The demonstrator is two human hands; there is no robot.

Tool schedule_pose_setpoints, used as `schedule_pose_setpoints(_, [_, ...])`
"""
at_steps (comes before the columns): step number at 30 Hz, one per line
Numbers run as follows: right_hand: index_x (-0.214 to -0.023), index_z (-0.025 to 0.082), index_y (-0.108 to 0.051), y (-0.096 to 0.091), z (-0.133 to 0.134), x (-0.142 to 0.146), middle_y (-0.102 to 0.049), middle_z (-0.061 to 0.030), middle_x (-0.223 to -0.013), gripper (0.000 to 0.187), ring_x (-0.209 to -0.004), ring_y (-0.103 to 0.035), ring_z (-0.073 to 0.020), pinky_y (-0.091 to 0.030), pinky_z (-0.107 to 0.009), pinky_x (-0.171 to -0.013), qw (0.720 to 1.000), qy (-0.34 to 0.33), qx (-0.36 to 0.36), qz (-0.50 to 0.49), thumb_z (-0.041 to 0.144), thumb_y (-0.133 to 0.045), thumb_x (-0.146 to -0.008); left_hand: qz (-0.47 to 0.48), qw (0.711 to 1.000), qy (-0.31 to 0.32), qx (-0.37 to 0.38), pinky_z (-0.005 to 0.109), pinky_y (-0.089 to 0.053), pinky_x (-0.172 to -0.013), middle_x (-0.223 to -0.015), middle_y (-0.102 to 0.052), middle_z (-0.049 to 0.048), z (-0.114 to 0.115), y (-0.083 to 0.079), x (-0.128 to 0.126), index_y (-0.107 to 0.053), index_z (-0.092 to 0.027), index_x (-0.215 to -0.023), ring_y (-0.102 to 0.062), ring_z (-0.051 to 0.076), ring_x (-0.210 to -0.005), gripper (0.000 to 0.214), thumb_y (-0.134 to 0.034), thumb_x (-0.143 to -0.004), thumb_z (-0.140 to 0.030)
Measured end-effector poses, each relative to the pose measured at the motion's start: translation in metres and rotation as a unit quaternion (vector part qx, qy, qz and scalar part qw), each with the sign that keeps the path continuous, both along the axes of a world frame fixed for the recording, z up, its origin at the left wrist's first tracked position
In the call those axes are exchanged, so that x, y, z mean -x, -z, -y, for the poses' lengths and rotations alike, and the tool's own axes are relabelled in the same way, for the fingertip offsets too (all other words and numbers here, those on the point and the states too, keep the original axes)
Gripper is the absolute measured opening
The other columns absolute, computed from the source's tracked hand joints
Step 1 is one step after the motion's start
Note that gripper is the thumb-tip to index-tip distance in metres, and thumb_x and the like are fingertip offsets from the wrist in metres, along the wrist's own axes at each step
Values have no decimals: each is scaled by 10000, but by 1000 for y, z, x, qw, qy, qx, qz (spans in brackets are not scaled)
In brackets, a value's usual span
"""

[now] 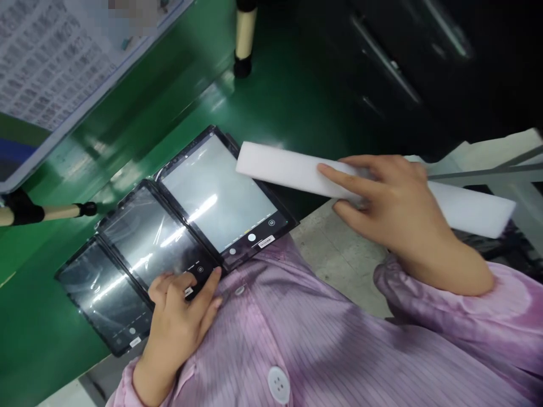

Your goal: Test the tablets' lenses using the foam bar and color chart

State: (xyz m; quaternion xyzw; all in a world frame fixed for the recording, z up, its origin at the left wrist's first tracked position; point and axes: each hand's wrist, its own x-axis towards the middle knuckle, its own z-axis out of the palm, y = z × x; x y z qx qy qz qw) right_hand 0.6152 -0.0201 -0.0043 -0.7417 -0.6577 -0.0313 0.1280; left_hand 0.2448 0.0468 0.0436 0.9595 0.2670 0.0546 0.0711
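Observation:
My right hand [390, 209] grips a long white foam strip [280, 167] from above, one finger stretched along its top. The strip's left end overlaps the upper right edge of the right tablet [220, 192] in my view; whether it touches is unclear. My left hand [180, 311] rests at the lower edge of the middle tablet [144, 237], fingers apart, the index fingertip by the seam with the right tablet. A left tablet [114, 299] lies beside these two. The screens look lit with a camera-like display, and each tablet bears a small white label.
The tablets lie on a green tabletop [38, 350]. At upper left stands a framed sheet of printed rows [46, 68] on a rack with cream tube legs [245, 34]. Dark equipment [403, 68] fills the upper right. Grey floor [339, 249] shows below.

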Motion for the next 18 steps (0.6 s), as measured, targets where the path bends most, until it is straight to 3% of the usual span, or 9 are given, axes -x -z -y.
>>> schedule_pose_setpoints(3, [-1364,196,-608,0,-7,2,-613,-171,-1275,463,-1105,-611,-351,-498,-527,-887,1000,8,-7,-9,271,-587,-907,-25,997,-76,10,494,-372,-933,-1026,-439,108,14,2,14,-754,-188,-1168,-465,258,-960,289,-570,-952,-242])
schedule_pose_setpoints(7, [-1555,106,-322,3,-20,7,-485,-224,-1447,780,-1321,-509,-386,-444,-565,-1063,992,78,-98,-27,309,-631,-868,-34,992,-125,-6,482,-387,-915,-1034,-468,113,30,7,27,-751,-231,-1194,-469,262,-969,305,-592,-936,-260])
schedule_pose_setpoints(9, [-1496,77,-386,6,-27,13,-496,-225,-1430,756,-1348,-484,-385,-417,-571,-1099,986,112,-121,-40,310,-653,-828,-21,989,-141,-22,484,-382,-916,-1036,-477,120,37,11,31,-755,-226,-1189,-466,264,-970,303,-596,-935,-273])
schedule_pose_setpoints(10, [-1438,72,-460,6,-31,16,-514,-228,-1407,680,-1344,-484,-395,-411,-589,-1094,987,123,-93,-42,313,-646,-830,-13,989,-146,-28,485,-378,-919,-1037,-478,123,40,13,33,-756,-219,-1187,-463,266,-971,304,-598,-935,-280])
schedule_pose_setpoints(12, [-1367,60,-552,7,-38,26,-517,-247,-1402,561,-1347,-466,-435,-395,-639,-1068,990,132,26,-45,337,-605,-881,1,987,-156,-39,483,-373,-920,-1041,-479,129,44,18,33,-754,-216,-1190,-454,270,-978,307,-601,-936,-293])
schedule_pose_setpoints(14, [-1400,78,-561,6,-44,36,-419,-256,-1500,542,-1399,-388,-464,-365,-665,-1070,981,137,124,-55,356,-563,-935,4,985,-168,-44,482,-372,-924,-1057,-483,132,47,23,31,-742,-236,-1215,-437,276,-993,321,-602,-938,-314])
schedule_pose_setpoints(16, [-1453,88,-525,7,-47,44,-342,-246,-1558,584,-1437,-348,-435,-348,-626,-1114,981,134,111,-83,352,-578,-935,-12,982,-182,-41,482,-374,-927,-1098,-489,139,47,28,27,-710,-266,-1270,-418,285,-1015,355,-599,-942,-346])
schedule_pose_setpoints(18, [-1484,84,-486,9,-47,51,-384,-227,-1543,637,-1421,-409,-360,-359,-543,-1155,979,114,60,-160,333,-602,-909,-26,981,-187,-35,485,-372,-936,-1138,-485,140,46,31,26,-670,-295,-1324,-409,289,-1035,395,-594,-945,-380])
